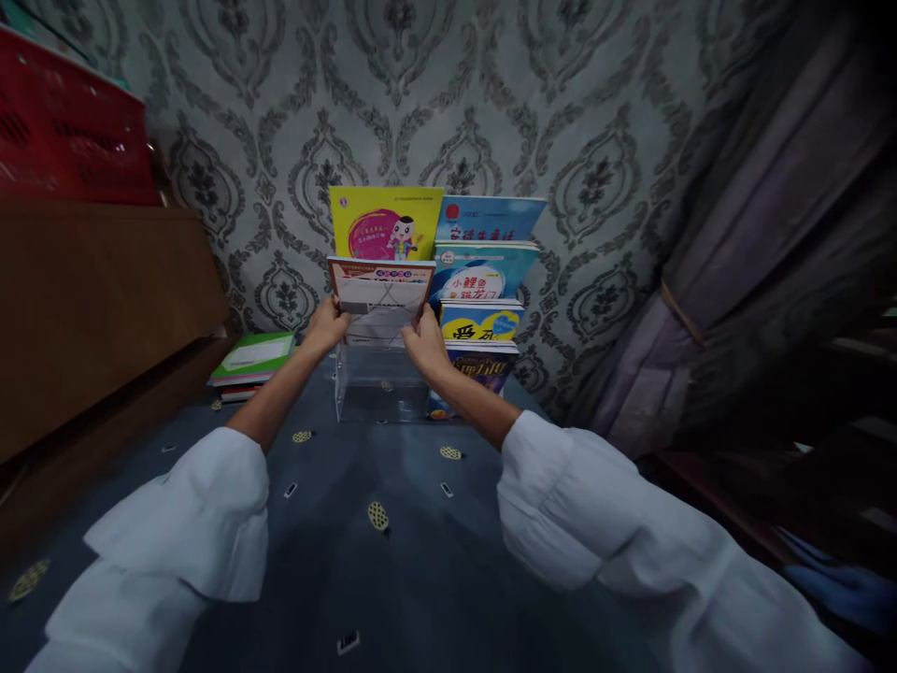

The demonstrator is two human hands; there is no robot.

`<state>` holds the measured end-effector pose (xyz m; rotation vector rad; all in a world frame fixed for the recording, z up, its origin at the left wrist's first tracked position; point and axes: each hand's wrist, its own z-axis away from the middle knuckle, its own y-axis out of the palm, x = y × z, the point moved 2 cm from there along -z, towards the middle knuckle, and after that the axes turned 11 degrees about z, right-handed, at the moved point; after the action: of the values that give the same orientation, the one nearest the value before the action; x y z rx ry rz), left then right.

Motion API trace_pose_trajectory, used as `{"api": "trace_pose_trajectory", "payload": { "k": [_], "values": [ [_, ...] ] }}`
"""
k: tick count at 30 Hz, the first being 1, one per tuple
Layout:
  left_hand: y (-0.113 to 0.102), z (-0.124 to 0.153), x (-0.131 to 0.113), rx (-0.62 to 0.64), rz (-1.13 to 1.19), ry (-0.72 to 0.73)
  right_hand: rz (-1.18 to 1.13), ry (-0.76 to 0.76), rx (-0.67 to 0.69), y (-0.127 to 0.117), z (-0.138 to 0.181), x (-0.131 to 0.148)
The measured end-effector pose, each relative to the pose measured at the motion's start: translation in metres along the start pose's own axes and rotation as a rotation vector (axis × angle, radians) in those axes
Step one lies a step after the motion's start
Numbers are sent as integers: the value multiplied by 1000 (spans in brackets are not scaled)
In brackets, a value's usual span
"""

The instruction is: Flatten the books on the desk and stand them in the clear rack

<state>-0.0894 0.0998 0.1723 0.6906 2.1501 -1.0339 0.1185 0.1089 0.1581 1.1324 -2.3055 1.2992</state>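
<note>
A thin booklet (380,297) with a pale cover and an orange border is held upright over a clear acrylic tiered rack (378,385). My left hand (326,326) grips its left edge and my right hand (424,342) grips its right edge; both are closed on it. Behind it in the rack stands a yellow booklet (386,221). The rack's right column holds several blue and yellow children's books (480,308) in steps.
A stack of books with a green cover on top (253,360) lies to the left on the dark blue patterned bedspread (392,561). A brown wooden headboard (91,308) and red box (66,126) stand at left. Purple curtains (757,252) hang at right.
</note>
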Motion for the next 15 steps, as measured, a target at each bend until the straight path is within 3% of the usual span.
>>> {"api": "trace_pose_trajectory", "payload": {
  "k": [4,7,11,13,15],
  "values": [
    [-5,20,10,25,-78,75,-41,-2,33,-3,17,-1],
    [-11,48,33,40,-172,113,-154,-35,103,5,52,-11],
    [-29,78,72,56,-355,84,-408,15,415,32,121,-39],
    [-45,80,92,50,-449,36,-517,128,573,46,155,-56],
    [-60,77,110,56,-518,-14,-630,193,631,55,182,-70]
  ]
}}
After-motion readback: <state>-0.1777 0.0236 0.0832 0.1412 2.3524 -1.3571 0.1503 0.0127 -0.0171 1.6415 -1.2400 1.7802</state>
